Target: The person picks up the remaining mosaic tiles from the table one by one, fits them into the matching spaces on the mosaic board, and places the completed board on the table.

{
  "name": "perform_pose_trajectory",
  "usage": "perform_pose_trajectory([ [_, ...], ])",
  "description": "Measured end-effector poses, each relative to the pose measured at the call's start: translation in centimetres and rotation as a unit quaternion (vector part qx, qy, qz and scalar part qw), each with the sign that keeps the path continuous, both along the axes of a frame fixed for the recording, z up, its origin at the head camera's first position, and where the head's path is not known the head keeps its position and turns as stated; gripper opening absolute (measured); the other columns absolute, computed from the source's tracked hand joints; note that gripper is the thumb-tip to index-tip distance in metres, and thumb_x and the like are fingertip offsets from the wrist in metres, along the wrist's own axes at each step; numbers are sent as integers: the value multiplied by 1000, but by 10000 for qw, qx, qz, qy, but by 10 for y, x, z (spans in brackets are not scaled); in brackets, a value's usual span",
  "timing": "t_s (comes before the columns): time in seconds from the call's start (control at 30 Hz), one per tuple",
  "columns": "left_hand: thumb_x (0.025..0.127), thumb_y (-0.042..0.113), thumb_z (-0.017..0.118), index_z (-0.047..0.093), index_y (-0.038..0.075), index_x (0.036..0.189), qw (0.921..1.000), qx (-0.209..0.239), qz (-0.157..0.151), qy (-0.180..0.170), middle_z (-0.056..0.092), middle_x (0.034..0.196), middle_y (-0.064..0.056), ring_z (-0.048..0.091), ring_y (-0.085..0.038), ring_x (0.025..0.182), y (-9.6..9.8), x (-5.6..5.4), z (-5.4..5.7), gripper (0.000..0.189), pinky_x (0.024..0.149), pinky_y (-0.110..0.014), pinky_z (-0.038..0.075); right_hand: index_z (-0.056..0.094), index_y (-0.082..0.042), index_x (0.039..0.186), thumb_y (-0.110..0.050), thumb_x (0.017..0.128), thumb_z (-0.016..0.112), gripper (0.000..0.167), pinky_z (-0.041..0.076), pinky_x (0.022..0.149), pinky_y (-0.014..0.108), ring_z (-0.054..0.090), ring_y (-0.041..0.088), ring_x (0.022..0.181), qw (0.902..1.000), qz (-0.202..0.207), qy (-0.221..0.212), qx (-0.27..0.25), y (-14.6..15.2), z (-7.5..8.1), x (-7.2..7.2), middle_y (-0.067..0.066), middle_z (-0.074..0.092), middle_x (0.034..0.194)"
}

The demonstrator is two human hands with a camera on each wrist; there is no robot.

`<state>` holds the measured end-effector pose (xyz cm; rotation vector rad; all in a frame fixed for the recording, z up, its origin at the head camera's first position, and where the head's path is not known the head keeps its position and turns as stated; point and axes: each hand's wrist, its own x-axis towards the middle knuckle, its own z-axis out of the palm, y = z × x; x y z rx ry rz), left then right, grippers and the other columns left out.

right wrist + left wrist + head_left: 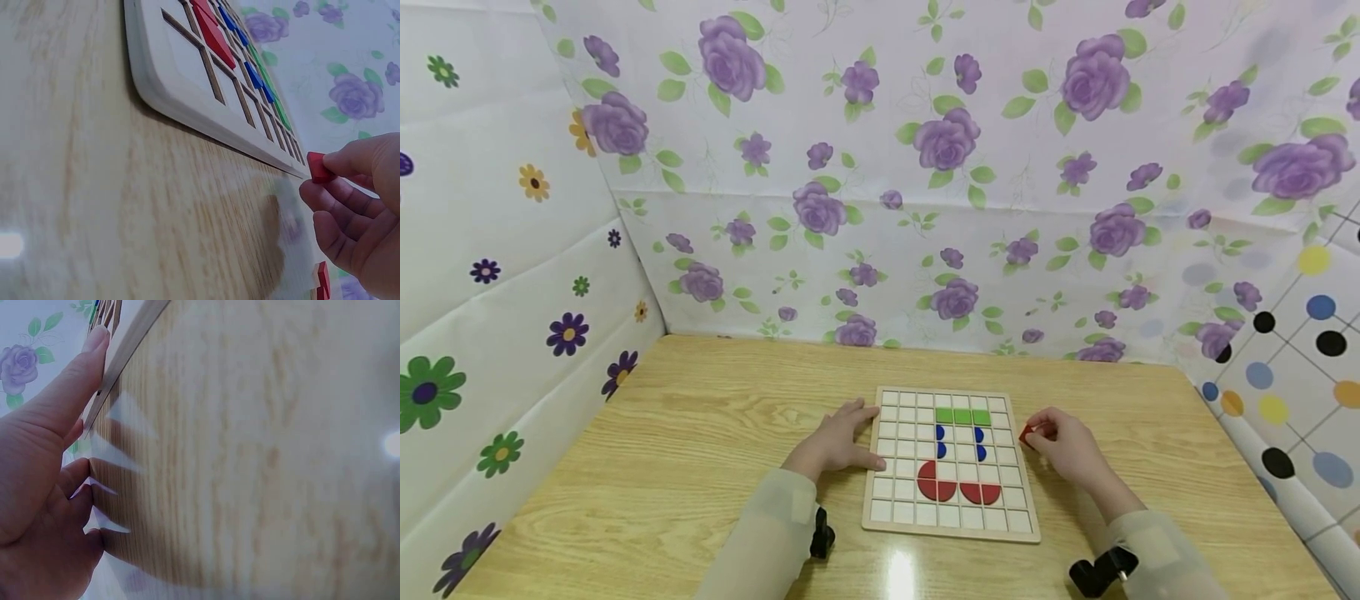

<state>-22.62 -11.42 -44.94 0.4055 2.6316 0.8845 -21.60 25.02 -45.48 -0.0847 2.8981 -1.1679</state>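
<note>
A pale wooden grid board (951, 531) lies on the table. My left hand (838, 442) rests at its left side, fingers spread and loosely bent, with the thumb (81, 372) on the frame's edge. To the right of the board, my right hand (1070, 448) pinches a small red piece (317, 169) between thumb and fingers, close beside the frame. Three green squares (962, 417) form a row in the upper cells. Below them sit several blue half-circles (980, 452) in two columns. Red quarter-circles (927, 489) fill several lower cells.
More red pieces (322, 281) show past the right hand in the right wrist view. The wood-grain table (700, 450) meets a flowered cloth wall (880, 192) behind. Patterned cloth also hangs at the left and right sides. Black camera mounts (822, 535) sit on both wrists.
</note>
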Motion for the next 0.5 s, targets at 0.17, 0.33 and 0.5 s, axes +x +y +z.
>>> perform_pose_trajectory([
  [0.17,76,38,77,31,21,149,10000,20,-1,0,12,160,-8,4,-32,147,-1,0,-1,88,117,-58,2,59,-3,108,-9,91,61,18,47,47,27,53,16,65,9996,52,-145,-237,-1,-2,2,9,59,85],
  [0.33,76,38,78,31,20,149,10000,20,-21,31,13,160,-9,5,-32,147,-1,-1,-1,88,117,-58,2,59,-3,110,-8,91,60,19,49,48,27,54,18,67,9986,142,-196,-460,-4,-2,4,10,60,87],
  [0.5,76,38,78,31,20,149,10000,9,-38,34,13,160,-9,5,-33,147,0,0,0,89,118,-57,1,61,-3,109,-8,91,61,18,48,49,26,54,17,73,9991,252,2,-349,-6,-1,5,9,62,89],
])
